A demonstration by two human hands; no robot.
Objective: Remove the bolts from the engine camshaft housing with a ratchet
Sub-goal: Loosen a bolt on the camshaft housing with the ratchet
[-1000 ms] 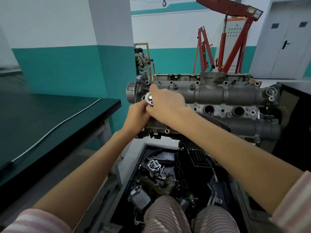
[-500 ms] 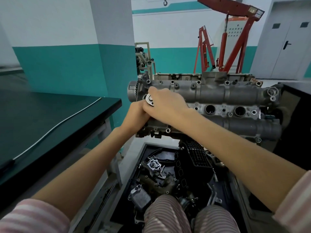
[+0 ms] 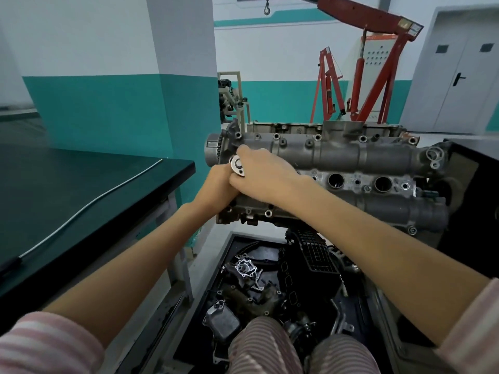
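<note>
Hands [image 3: 259, 176] grip ratchet [image 3: 237, 165]; tray [image 3: 224, 255] holds parts [image 3: 245, 269].

grey housing [image 3: 337, 155], red crane [image 3: 378, 63], pink-striped sleeves [image 3: 46, 344].

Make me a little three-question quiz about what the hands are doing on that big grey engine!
1. True or false: both hands are at the left end of the camshaft housing.
2. Which hand lies on top: A) left hand B) right hand?
3. Fill in: the shiny round ratchet head shows between the two ____.

Key: 1 true; 2 B; 3 hands.
</note>
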